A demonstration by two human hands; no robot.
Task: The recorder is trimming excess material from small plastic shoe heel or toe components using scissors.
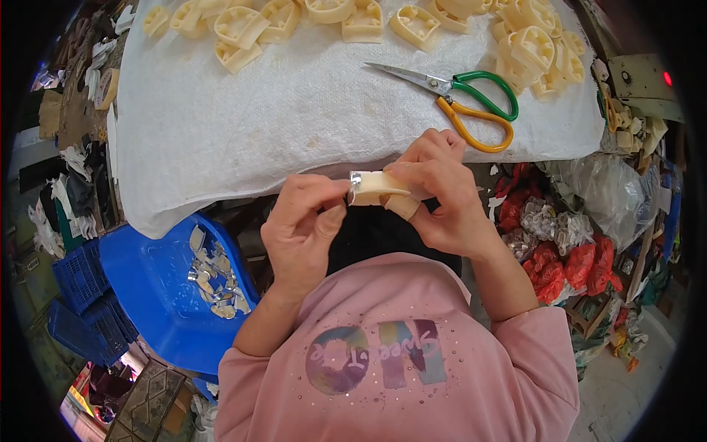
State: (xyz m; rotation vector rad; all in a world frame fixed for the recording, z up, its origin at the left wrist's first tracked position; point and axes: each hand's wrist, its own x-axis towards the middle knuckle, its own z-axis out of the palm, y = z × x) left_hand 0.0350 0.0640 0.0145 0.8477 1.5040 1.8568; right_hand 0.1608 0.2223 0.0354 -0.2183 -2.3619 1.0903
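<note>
In front of my chest, just off the table's near edge, a curved cream-coloured moulded piece [375,182] is held between my hands. Its left end carries a shiny silver strip [356,182]. My right hand [442,195] grips the piece between thumb and fingers; a tan wrap covers part of the thumb. My left hand [302,225] has its fingers curled, with the fingertips at the silver end; the exact contact there is small and partly hidden. Scissors [442,87] with one green and one yellow handle lie half-open on the white table cover [243,125] beyond my right hand.
Several similar cream pieces [239,28] lie along the table's far side, with a heap [529,55] at far right. A blue plastic chair [155,287] at left holds small silver-and-cream bits [221,280]. Red plastic bags [567,265] and clutter lie at right.
</note>
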